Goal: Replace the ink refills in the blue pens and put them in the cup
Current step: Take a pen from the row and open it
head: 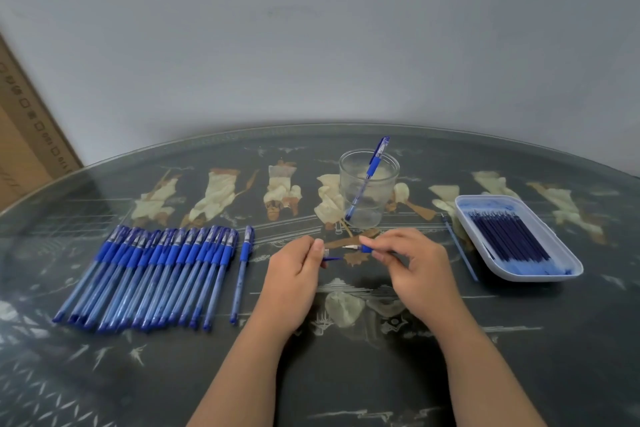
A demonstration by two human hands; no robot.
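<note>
Evidently mid-swap: left hand (294,276) pinches a refill (334,258), perhaps inside a hidden barrel; right hand (414,265) pinches the tip section (360,248) just beyond those fingertips. Next, align and screw.

Plain grey-white wall (311,28) fills the upper half, faint scuffs; light soft and even, dim shadow along the wall's foot; round dark table (104,374) stands right by the wall, far edge curved; top glossy, seems glass-covered, weak reflections; surface dark, lacquer-like, inlaid pale figures (214,194) in cream and brown robes run in a row across the far part; thin white line patterns and bird-like motifs nearer; brown cardboard box (24,135) with printed marks at far left, tilted, beyond the table edge
</note>
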